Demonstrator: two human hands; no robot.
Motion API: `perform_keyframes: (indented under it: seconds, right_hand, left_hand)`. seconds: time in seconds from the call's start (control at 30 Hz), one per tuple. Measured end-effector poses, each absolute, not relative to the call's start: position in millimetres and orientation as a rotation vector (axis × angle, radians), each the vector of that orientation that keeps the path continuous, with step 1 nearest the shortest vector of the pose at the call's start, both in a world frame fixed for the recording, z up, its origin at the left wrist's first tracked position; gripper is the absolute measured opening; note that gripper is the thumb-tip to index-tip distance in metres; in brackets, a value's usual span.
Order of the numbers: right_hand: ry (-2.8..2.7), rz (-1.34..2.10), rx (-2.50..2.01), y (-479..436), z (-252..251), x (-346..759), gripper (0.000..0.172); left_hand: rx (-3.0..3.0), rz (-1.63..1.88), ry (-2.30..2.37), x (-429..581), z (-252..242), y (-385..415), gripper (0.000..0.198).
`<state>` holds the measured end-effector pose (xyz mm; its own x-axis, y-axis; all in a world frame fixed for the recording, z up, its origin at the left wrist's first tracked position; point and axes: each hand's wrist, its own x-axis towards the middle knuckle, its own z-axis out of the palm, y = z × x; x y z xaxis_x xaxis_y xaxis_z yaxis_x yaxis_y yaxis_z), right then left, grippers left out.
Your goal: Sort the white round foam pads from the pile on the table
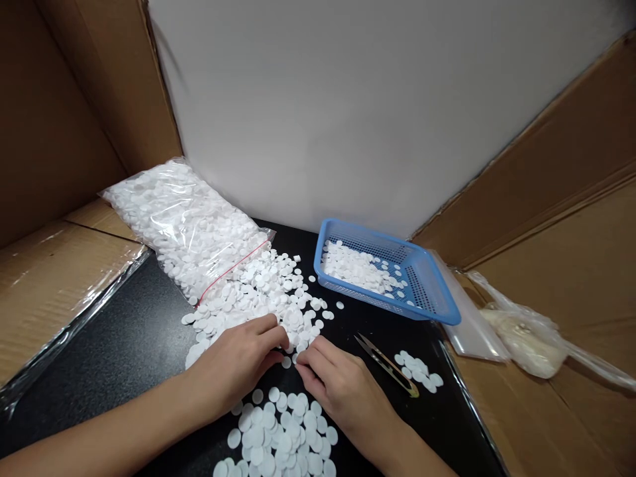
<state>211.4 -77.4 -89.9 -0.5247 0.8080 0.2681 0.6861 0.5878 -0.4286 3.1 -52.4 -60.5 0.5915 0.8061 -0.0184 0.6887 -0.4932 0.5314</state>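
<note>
Small round white discs (pixel 263 285) spill in a heap from the mouth of a clear zip bag (pixel 183 212) with a red seal strip. My left hand (pixel 243 361) is at the near edge of this heap, its fingers curled and thumb close to the index finger; whatever they hold is hidden. Facing it, my right hand (pixel 340 381) has its fingers pinched together, with a white disc (pixel 295 358) at their tips. One loose disc (pixel 287 362) lies between the hands. Closer to me is a second pile of flat white discs (pixel 285 437).
A blue plastic basket (pixel 437 291) holding white discs stands at the back right. Thread snips (pixel 387 364) lie right of my right hand, beside a small disc cluster (pixel 418 371). Clear plastic bags (pixel 527 341) rest on cardboard at the right. Cardboard walls (pixel 561 139) surround the black surface.
</note>
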Motion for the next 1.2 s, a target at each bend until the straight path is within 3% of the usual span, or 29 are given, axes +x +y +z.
perform_keyframes:
  seconds: [0.2,0.4,0.53,1.03,1.2]
  right_hand:
    - [-2.118,0.873,-1.286,-75.3,-77.9,218.6,0.019]
    - [-2.112,0.687,-1.288,-72.3,-85.6,217.2,0.016]
    - [-2.170,0.632,-1.294,-71.0,-89.2,215.4,0.018]
    - [-2.194,0.888,-1.237,-78.0,-74.6,213.9,0.021]
    - [-2.205,1.163,-1.108,-81.5,-62.7,217.8,0.014]
  left_hand:
    - [2.606,0.287,1.156,8.9,-71.4,-53.2,0.011]
    - [2.830,0.403,0.907,5.0,-67.8,-56.8,0.024]
    - [2.656,0.326,0.724,-4.9,-56.8,-65.1,0.020]
    - [2.661,0.490,0.984,9.9,-68.8,-45.8,0.023]
    - [2.622,0.517,0.924,3.5,-68.2,-46.4,0.022]
